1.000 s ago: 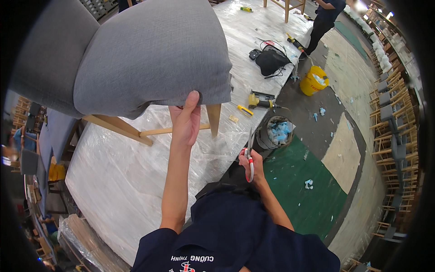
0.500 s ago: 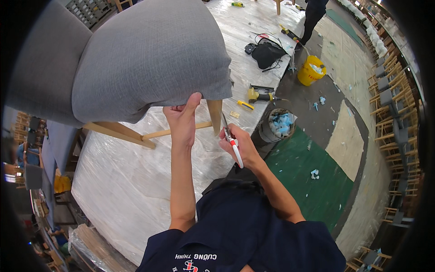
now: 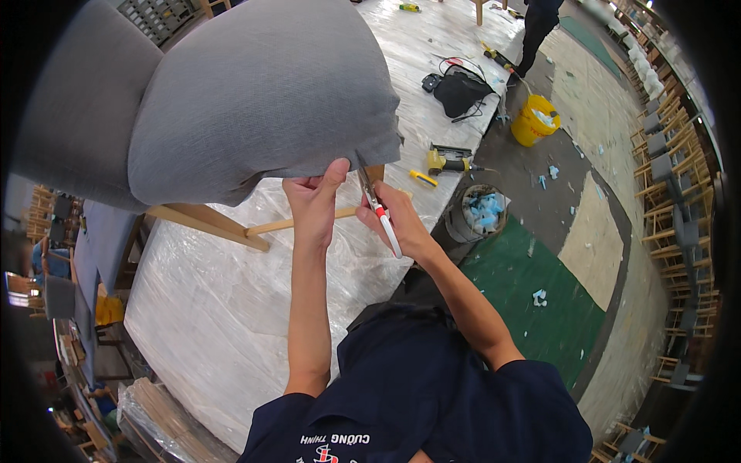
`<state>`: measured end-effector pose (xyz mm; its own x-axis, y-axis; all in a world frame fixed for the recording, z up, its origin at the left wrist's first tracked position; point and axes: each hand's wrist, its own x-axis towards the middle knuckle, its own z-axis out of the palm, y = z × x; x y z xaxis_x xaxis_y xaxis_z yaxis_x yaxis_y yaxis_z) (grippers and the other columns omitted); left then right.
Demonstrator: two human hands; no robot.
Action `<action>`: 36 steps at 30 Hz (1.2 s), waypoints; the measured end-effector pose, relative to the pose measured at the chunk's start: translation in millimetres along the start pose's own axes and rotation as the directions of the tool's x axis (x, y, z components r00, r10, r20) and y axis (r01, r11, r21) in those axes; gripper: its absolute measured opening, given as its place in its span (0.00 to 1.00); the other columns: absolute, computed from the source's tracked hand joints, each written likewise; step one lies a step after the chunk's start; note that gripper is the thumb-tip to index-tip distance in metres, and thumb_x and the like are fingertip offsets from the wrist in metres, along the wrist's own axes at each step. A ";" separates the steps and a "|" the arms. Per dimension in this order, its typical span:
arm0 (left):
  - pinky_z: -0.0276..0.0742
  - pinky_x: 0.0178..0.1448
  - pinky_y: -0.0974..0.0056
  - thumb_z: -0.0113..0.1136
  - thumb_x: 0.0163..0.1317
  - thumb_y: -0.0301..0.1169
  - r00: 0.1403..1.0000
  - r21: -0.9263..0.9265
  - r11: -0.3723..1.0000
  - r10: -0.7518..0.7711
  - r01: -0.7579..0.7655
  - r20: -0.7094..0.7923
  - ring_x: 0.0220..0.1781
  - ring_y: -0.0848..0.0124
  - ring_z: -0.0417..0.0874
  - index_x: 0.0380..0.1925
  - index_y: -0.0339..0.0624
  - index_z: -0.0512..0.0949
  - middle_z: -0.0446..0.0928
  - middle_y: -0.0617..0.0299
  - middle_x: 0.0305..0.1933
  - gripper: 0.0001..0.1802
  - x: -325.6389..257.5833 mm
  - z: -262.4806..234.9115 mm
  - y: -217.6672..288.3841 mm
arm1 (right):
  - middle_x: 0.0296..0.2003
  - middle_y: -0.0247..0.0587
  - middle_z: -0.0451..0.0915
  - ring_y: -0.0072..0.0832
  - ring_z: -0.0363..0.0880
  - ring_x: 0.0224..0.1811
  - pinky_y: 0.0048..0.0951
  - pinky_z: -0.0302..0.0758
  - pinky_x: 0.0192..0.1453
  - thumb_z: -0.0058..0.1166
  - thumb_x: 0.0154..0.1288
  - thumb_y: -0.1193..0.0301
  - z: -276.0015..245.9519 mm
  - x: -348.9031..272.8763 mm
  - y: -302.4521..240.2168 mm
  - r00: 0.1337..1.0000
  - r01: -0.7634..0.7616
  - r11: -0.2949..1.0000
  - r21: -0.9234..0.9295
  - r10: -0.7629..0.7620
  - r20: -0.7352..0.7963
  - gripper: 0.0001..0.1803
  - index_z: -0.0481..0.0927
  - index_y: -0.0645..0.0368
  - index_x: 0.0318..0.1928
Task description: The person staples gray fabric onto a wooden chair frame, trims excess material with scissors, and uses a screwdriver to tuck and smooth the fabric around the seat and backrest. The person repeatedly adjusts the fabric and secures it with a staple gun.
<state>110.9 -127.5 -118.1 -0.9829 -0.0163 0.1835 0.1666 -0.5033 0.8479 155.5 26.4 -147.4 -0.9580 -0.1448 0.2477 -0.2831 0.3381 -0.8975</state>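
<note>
A grey upholstered chair [image 3: 262,92] with wooden legs stands on the plastic-covered table [image 3: 216,309] in front of me. My left hand [image 3: 312,201] is closed on the lower edge of its seat fabric, thumb up and pressed against the cloth. In my right hand [image 3: 397,220] is a pair of scissors [image 3: 382,220] with red and white handles. Their blades point up and meet the fabric edge just right of my left thumb, in front of the chair leg [image 3: 375,173]. Whether the blades are apart cannot be made out.
To the right on the table lie a yellow utility knife [image 3: 423,179], a staple gun [image 3: 449,160] and a black bag [image 3: 461,91]. A bucket of blue scraps [image 3: 502,220] and a yellow bucket [image 3: 521,127] stand on the floor. Beyond, a person [image 3: 536,35] stands by the table.
My right hand has moved up and left, bringing the scissors' blades from beside the chair leg to the fabric edge. My left hand keeps its hold on the cloth.
</note>
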 end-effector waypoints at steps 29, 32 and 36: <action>0.72 0.38 0.72 0.76 0.56 0.24 0.926 0.180 0.960 0.259 -0.214 -0.275 0.34 0.82 0.75 0.33 0.34 0.85 0.82 0.65 0.32 0.08 16.0 17.6 -51.3 | 0.14 0.30 0.71 0.18 0.69 0.12 0.22 0.65 0.17 0.54 0.74 0.61 -40.8 -169.8 124.9 0.800 -0.542 0.788 0.292 0.590 -0.107 0.21 0.71 0.57 0.23; 0.74 0.40 0.73 0.74 0.57 0.24 0.929 0.036 0.983 0.184 -0.182 -0.323 0.37 0.80 0.77 0.37 0.34 0.85 0.82 0.64 0.34 0.09 -4.6 40.9 -49.9 | 0.14 0.31 0.71 0.18 0.69 0.12 0.22 0.65 0.17 0.53 0.74 0.61 -56.6 -157.7 126.4 0.782 -0.562 0.764 0.317 0.616 -0.098 0.21 0.71 0.57 0.23; 0.76 0.43 0.71 0.69 0.61 0.23 0.868 0.095 0.961 0.277 -0.261 -0.411 0.39 0.78 0.78 0.41 0.34 0.83 0.79 0.62 0.37 0.09 -27.0 29.3 -49.9 | 0.13 0.29 0.68 0.20 0.66 0.10 0.25 0.62 0.15 0.53 0.73 0.64 -46.9 -105.0 123.1 0.845 -0.528 0.834 0.160 0.535 -0.001 0.19 0.70 0.54 0.22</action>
<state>131.4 -76.6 -150.7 -0.8397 -0.5089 0.1893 0.4242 -0.3971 0.8139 219.1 126.8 -266.7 -0.9609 0.0596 -0.2704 0.2769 0.2095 -0.9378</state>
